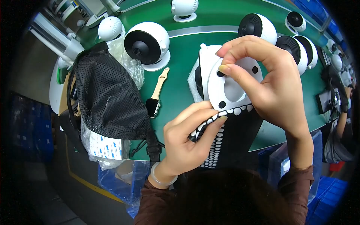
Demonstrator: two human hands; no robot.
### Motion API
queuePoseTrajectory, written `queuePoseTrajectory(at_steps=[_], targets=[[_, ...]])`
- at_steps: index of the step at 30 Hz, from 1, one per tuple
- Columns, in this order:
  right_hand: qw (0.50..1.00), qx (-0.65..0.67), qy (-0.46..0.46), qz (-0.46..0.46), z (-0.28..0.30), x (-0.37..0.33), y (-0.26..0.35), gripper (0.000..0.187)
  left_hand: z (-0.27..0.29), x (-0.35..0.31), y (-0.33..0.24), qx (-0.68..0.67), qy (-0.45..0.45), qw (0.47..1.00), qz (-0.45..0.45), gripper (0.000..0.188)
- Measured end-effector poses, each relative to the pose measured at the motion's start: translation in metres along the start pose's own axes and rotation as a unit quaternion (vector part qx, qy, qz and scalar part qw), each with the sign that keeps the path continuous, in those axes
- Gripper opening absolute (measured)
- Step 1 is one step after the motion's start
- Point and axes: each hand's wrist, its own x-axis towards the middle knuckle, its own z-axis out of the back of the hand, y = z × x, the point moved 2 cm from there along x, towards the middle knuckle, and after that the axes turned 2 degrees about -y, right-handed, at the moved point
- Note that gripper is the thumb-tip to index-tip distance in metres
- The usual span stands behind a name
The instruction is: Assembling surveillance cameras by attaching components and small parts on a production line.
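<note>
A white, ball-shaped camera lies tipped on the table in front of me, its round white base ring facing up. Black round pads sit on the ring. My right hand reaches over it, thumb and forefinger pinched at a black pad on the ring's left side. Just below the ring, my left hand grips the bent edge of a black pad sheet between thumb and fingers. White oval spots line the sheet's edge and run down it in rows. The camera's lens side is mostly hidden.
Left of my hands lie a smartwatch and a black mesh bag over clear plastic wrap. More white cameras stand along the green table. Blue crates are at the lower right. Another person's arm shows far right.
</note>
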Motion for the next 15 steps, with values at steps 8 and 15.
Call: queuePoseTrajectory(at_steps=[8,15], targets=[[0.999,-0.041,-0.001,0.026,-0.001,0.0,0.001,0.007,-0.001,0.0,0.0,-0.004,-0.006,1.0,0.001,0.015],[0.993,0.023,0.105,0.051,0.008,0.027,-0.011,0.024,0.0,0.004,-0.002,-0.02,0.009,1.0,0.012,0.015]])
